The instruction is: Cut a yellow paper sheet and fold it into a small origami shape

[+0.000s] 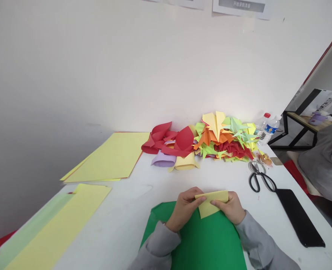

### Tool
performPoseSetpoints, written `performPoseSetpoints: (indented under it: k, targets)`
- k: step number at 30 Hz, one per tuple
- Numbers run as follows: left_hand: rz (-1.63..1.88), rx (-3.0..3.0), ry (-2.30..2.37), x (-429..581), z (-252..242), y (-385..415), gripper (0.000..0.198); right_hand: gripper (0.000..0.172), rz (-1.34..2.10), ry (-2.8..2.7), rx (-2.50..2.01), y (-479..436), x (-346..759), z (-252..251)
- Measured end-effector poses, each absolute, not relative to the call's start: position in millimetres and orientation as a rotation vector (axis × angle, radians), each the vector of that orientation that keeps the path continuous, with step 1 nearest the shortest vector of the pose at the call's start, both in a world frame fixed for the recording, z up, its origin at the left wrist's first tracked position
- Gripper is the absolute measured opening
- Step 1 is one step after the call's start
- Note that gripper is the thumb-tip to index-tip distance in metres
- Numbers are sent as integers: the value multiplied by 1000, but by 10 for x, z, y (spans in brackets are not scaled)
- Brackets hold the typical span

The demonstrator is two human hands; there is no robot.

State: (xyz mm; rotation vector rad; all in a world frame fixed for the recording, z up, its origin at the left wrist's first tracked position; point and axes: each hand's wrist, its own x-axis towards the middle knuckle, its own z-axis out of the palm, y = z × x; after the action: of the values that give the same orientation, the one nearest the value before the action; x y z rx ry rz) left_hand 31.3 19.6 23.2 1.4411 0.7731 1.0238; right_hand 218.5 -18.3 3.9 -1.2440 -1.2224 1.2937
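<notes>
A small piece of folded yellow paper (212, 205) is held up between both my hands, just above a green sheet (205, 243). My left hand (184, 210) pinches its left corner, thumb in front and fingers behind. The right end is gripped by my right hand (231, 207), with the thumb pressed flat on the near face. The fingers behind the paper are partly hidden. Under my forearms, the green sheet lies on the white table (121, 228).
Folded paper pieces in several colours (222, 140) are heaped by the wall, beside rolled red paper (183, 141). Yellow sheets (106, 157) and long yellow strips (61, 225) lie left. Scissors (257, 174), a black flat object (299, 217) and bottles (269, 131) stand or lie right. A person's grey sleeve (323, 161) shows beyond.
</notes>
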Motion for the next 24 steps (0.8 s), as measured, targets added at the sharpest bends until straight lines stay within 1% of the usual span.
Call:
performPoseSetpoints:
  k: [5, 13, 18, 21, 24]
  targets:
    - [1007, 1381, 760, 315, 276, 172, 36, 39, 1315, -1188, -1236, -173, 2194, 38]
    - [1000, 1323, 754, 294, 236, 195, 31, 42, 1366, -1151, -1237, -171, 2179, 62]
    - [939, 1296, 724, 258, 251, 212, 30, 45, 1557, -1142, -1213, -180, 2196, 71]
    - [809, 1298, 685, 244, 284, 219, 33, 40, 1685, -1254, -1199, -199, 2187, 81]
    - [698, 1331, 658, 269, 287, 209, 32, 28, 1742, -1404, -1219, -222, 2175, 84]
